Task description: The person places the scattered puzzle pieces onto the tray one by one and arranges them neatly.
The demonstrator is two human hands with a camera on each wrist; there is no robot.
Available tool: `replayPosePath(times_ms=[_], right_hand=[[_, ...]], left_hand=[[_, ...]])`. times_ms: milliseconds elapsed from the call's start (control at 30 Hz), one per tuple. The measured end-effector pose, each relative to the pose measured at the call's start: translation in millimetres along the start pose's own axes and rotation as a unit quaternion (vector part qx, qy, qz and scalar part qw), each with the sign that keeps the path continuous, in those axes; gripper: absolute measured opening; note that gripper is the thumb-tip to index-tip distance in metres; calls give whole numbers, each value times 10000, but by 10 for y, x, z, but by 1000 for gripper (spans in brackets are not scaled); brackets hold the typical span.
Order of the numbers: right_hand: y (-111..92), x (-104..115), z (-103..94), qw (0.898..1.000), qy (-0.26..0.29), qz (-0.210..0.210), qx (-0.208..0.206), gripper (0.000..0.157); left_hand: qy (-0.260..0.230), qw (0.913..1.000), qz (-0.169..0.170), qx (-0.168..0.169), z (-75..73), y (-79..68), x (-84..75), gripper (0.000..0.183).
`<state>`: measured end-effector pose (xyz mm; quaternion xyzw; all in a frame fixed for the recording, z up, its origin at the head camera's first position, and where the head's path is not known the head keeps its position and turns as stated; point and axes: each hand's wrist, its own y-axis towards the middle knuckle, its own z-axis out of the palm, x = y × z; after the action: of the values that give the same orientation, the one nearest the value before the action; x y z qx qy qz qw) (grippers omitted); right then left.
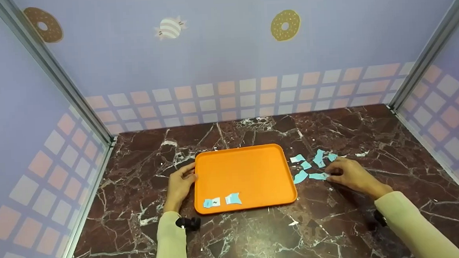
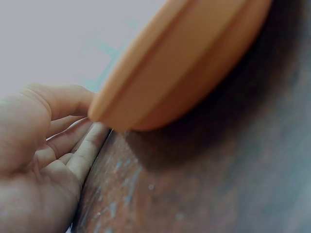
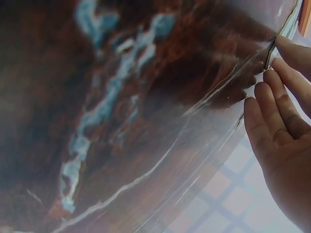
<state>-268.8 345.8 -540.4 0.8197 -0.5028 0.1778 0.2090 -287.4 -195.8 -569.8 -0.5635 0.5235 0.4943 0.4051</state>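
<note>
An orange tray (image 1: 243, 175) lies on the table, with two torn light-blue-and-white paper pieces (image 1: 233, 198) near its front left corner. My left hand (image 1: 179, 186) holds the tray's left edge; the left wrist view shows the thumb (image 2: 73, 99) against the rim and the other fingers low beside it. Right of the tray, several torn blue paper scraps (image 1: 319, 158) lie scattered. My right hand (image 1: 349, 174) pinches the right end of a narrow blue paper scrap (image 1: 316, 176) between thumb and fingers. In the right wrist view those fingertips (image 3: 277, 43) meet at the tabletop.
The dark red marbled table (image 1: 255, 237) has white veins and small pale flecks. Patterned walls (image 1: 229, 58) enclose its back and both sides, with metal posts (image 1: 91, 112) at the corners. Each wrist wears a black strap, the left one (image 1: 189, 223) showing a small device.
</note>
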Motion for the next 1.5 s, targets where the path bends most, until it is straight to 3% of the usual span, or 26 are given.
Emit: replayPosePath(times_ms=[300,600,867,1200,1500], right_hand=[[-9,-43,17,9995,-125,-242,-178,13],[-46,-29,34,9995,-131,-26,-293,15],[-45,21,51,9989,248,175,-346,15],[17,118,97,9957,400,-473,-691,17],[125,254,128,9918,371,-884,-843,20]], left_hand=[[-47,10000,47,25,-6,-10,-16,42],[-98,9999,-22,39,-5,-6,-11,42],[-89,9999,-92,69,-8,0,-7,42],[-156,9997,113,133,-6,-16,-22,43],[-27,10000,5,65,-9,7,14,42]])
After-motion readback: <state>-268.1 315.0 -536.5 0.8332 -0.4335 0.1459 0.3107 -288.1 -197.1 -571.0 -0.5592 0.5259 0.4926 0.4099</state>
